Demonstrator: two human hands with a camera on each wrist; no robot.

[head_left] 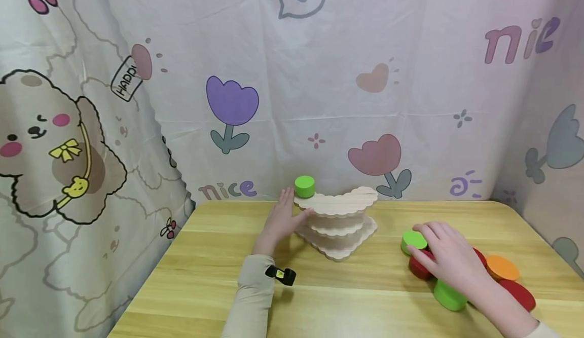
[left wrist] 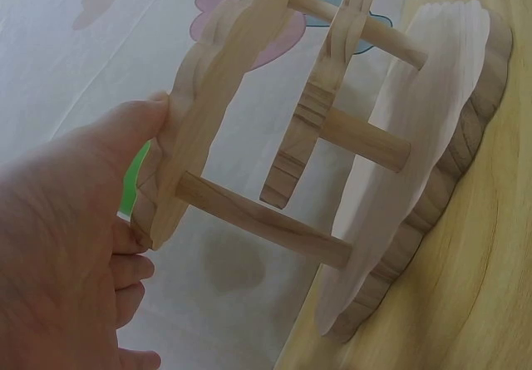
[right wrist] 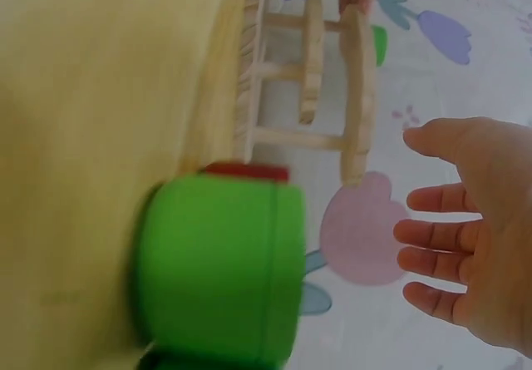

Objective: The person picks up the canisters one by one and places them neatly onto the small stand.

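Note:
A tiered wooden stand (head_left: 335,204) with scalloped edges stands upright at the middle back of the table; its round posts show in the left wrist view. My left hand (head_left: 277,222) holds the left end of its top tier, the thumb (left wrist: 137,125) and fingers at the edge. On that end sits a green round block (head_left: 304,186), partly hidden behind the hand in the left wrist view. My right hand (head_left: 449,254) hovers with spread fingers over a group of blocks on the right, holding nothing. A large green block (right wrist: 220,270) stands below it, apart from the fingers.
Around the right hand lie another green round block (head_left: 413,242), an orange piece (head_left: 503,268) and dark red pieces (head_left: 517,294), some partly covered by the hand and arm. A printed curtain (head_left: 283,100) hangs behind the wooden table (head_left: 347,307).

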